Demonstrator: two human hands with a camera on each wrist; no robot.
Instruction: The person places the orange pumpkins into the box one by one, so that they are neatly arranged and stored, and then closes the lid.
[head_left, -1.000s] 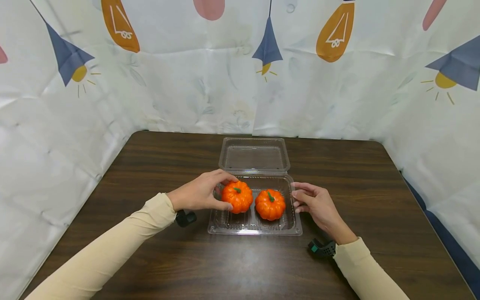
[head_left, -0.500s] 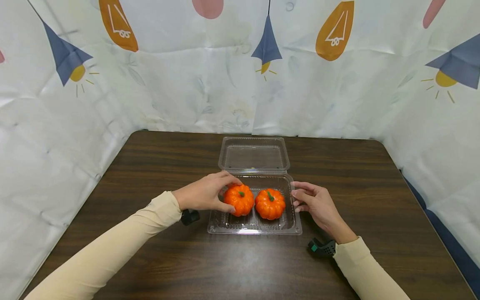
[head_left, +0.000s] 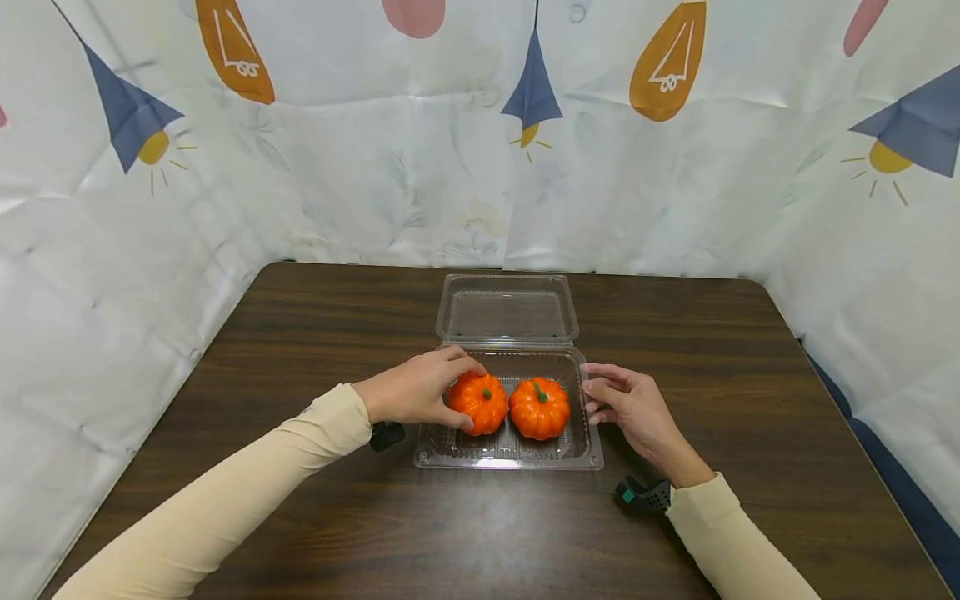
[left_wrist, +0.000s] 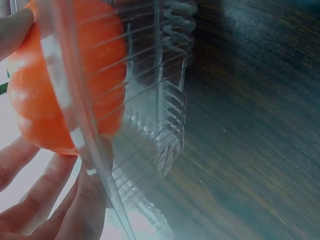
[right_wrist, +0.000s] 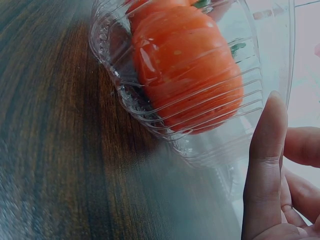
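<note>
Left-hand glossy orange ribbed pumpkin (head_left: 485,406) sits in a clear ribbed plastic container (head_left: 510,461); my left hand (head_left: 420,387) is part-closed round it, thumb on the near side, fingers on the far side; second glossy orange pumpkin (head_left: 540,410) just beside it; my right hand (head_left: 636,410) nearly closed, pinching the container's right rim; clear plastic lid (head_left: 508,307) laid back behind, on the dark brown wood-grain tabletop (head_left: 480,533); beyond, a white lamp-printed curtain (head_left: 337,167).

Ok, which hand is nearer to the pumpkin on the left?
Left. The left hand grips that pumpkin; the right hand is farther off, at the right side of the clear container, beyond the other pumpkin.
</note>
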